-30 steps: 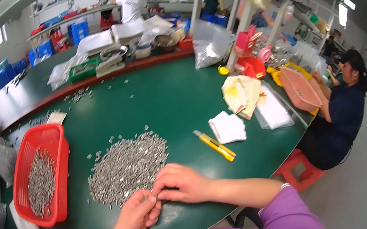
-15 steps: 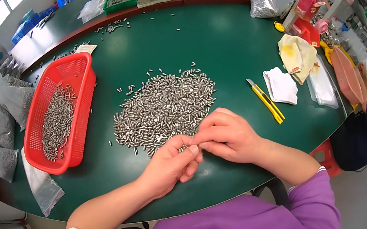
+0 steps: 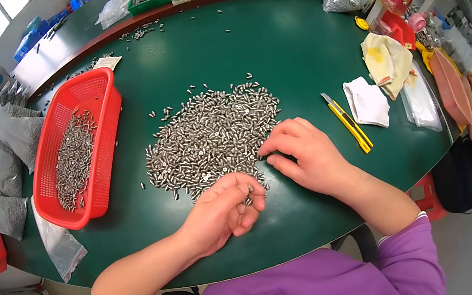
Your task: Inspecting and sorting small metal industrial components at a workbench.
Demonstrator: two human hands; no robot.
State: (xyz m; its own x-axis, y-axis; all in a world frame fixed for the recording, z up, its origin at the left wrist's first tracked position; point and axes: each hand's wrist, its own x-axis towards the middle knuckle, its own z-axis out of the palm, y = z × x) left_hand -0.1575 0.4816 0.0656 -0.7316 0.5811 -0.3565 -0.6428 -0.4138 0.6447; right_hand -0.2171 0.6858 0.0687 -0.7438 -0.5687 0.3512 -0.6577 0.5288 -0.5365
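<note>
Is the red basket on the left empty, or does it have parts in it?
Not empty. The red basket holds a layer of small metal parts along its floor, well below the rim.

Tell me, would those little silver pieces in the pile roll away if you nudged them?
Probably. The small metal pieces look short, rounded and shiny, so likely slippery and apt to roll; strays lie scattered on the green table. The left hand pinches a few in its fingertips, so each seems light.

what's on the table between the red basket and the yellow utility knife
In the head view, the heap of small metal pins fills most of the stretch between the red basket and the yellow utility knife, with bare green table around it.
</note>
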